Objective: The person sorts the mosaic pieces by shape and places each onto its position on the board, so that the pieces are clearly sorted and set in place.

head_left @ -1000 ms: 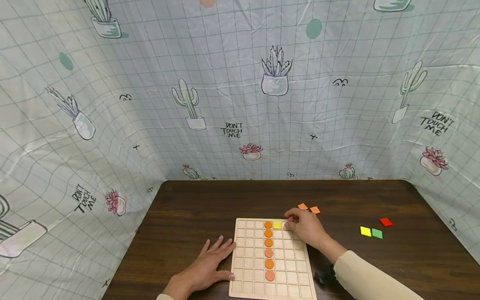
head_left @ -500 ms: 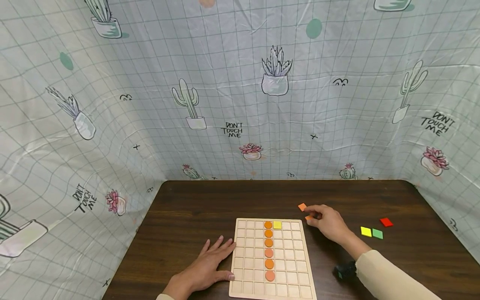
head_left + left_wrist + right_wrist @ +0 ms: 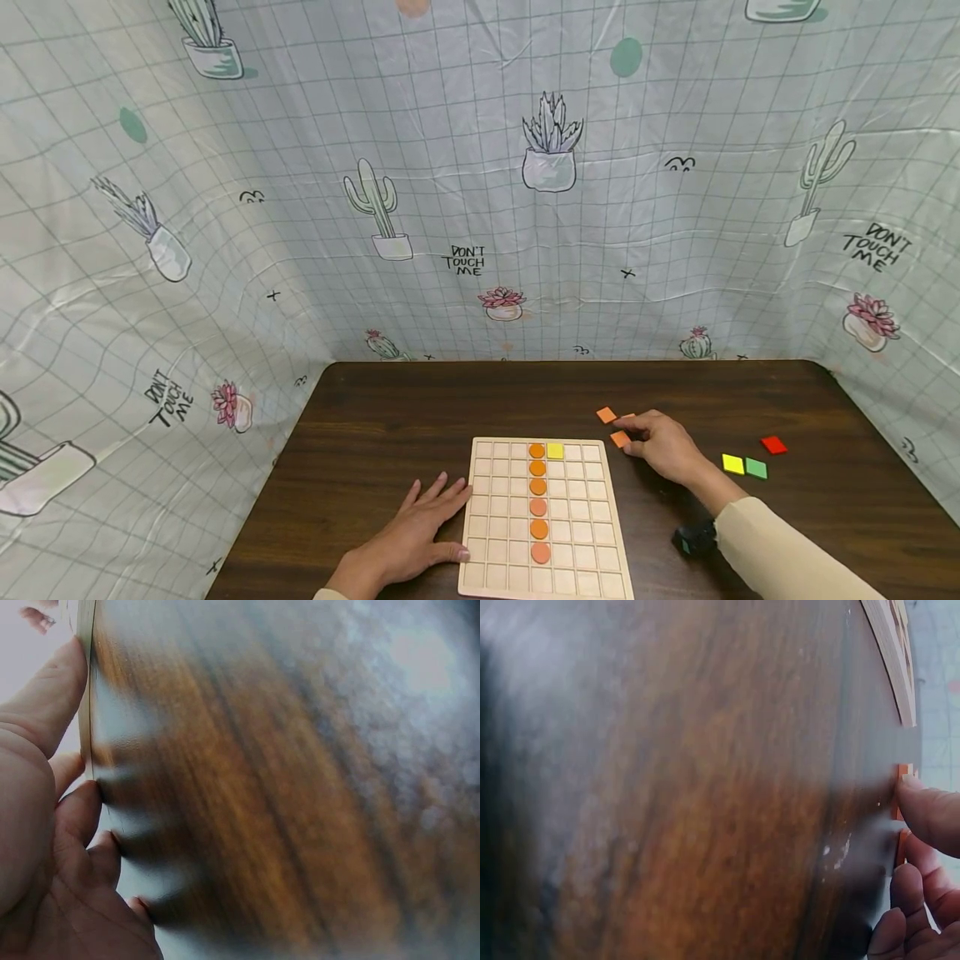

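Observation:
My left hand point(image 3: 416, 533) lies with fingers spread at the left edge of a wooden grid board point(image 3: 495, 575); its thumb and fingertips meet that edge, also in the left wrist view. Beyond the board's far right corner is my right hand point(image 3: 666, 448), its thumb and index finger apart over some orange square tiles. One orange tile point(image 3: 620, 438) lies by the thumb. Another orange tile point(image 3: 628, 416) is partly hidden behind the index finger, and a third orange tile point(image 3: 606, 414) sits just beyond. In the right wrist view the thumb point(image 3: 930, 814) touches an orange tile point(image 3: 902, 806).
The board carries a column of orange round discs point(image 3: 537, 486) and a yellow square tile point(image 3: 555, 451) in its far row. Farther right on the dark wooden table point(image 3: 390, 408) lie yellow point(image 3: 732, 464), green point(image 3: 756, 468) and red point(image 3: 774, 445) square tiles. A printed curtain point(image 3: 420, 308) surrounds the table.
My right hand has moved from the board's far right part to the orange tiles on its right, then shifted slightly. A third orange tile has come into sight. The left hand has stayed put.

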Available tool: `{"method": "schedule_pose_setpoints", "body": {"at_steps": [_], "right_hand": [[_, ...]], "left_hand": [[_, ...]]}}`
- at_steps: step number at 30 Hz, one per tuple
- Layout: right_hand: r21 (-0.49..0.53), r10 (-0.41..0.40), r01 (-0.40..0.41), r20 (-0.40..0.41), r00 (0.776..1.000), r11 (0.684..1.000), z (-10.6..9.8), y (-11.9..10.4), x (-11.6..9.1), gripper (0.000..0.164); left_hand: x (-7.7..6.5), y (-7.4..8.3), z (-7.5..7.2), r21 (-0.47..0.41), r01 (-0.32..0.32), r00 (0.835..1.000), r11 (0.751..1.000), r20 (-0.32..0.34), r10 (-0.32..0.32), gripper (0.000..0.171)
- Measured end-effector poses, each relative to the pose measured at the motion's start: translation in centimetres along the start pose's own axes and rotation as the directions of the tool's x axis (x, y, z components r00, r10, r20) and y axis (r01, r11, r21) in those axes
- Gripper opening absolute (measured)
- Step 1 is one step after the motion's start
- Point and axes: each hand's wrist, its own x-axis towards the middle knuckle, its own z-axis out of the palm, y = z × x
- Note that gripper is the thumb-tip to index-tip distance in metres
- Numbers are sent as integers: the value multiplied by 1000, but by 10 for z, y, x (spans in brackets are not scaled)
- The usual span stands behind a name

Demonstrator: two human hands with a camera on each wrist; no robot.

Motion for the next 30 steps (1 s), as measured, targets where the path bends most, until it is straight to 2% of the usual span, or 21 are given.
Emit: {"method": "schedule_pose_setpoints", "body": {"at_steps": [8,13,30], "right_hand": [[-29,22,-21,28,999,999,-2,2,0,35],[-23,20,-20,22,1000,1000,-2,4,-2,28],[-16,56,-55,11,998,998,-4,6,-7,22]], "left_hand": [[-1,0,0,-6,-3,1000,1000,2,3,91],[-1,0,0,-11,-2,1000,1000,0,2,91],[0,-1,0,-5,-3,1000,1000,-3,3,91]]}}
